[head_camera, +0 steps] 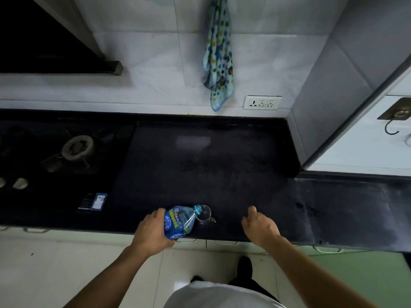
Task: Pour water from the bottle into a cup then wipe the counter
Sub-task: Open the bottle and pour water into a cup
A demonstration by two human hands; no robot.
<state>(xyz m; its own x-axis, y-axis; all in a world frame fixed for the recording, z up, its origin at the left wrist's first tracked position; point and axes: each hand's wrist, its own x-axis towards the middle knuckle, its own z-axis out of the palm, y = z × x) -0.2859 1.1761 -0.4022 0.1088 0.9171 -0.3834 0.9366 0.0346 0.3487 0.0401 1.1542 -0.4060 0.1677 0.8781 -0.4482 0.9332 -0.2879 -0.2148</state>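
Two hands sit low in the frame: the left hand [153, 230] grips a clear plastic bottle with a blue label [179, 222], tipped so its mouth meets the rim of a small clear glass cup [206, 215] near the front edge of the black counter [222, 163]. The right hand [259, 225], just right of the cup, has loosely bent fingers and holds nothing. A spotted light-blue cloth [219, 56] hangs top centre.

A gas burner [77, 147] sits at left, with pale knobs [20, 182] just below it. A dark range hood [44, 41] fills the upper left. Right of centre, a wall socket [262, 102] is set in white tile. At far right is a stick-on hook [398, 113] (metal plate, curved wire beneath).
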